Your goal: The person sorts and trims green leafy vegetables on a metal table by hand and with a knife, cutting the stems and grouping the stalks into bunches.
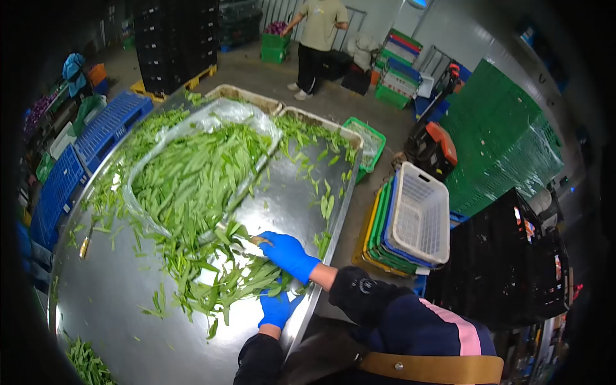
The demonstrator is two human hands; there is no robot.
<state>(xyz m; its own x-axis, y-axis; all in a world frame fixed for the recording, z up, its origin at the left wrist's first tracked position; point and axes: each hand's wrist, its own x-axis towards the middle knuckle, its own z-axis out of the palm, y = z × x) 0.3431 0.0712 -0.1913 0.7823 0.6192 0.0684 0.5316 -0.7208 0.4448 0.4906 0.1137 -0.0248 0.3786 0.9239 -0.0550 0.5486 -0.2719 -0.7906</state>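
Note:
Long-leaved greens point(196, 170) are heaped in a large clear plastic bag point(138, 215) lying open on a metal table point(122, 317). Loose greens spill from its mouth toward me. My left hand point(274, 309), in a blue glove, is closed around the stem ends of some leafy greens point(247, 279) near the table edge, its fingers partly hidden by leaves. Above it, my right hand point(289, 255), also blue-gloved, is closed over the greens. A thin brown piece shows at its fingertips; I cannot make out what it is.
A wooden-handled tool point(85, 246) lies on the table's left. Pale trays point(321, 123) line the far edge, with a green basket point(366, 144) beyond. Stacked crates point(420, 215) stand right of the table. A person point(317, 38) stands at the back near a pallet jack point(433, 151).

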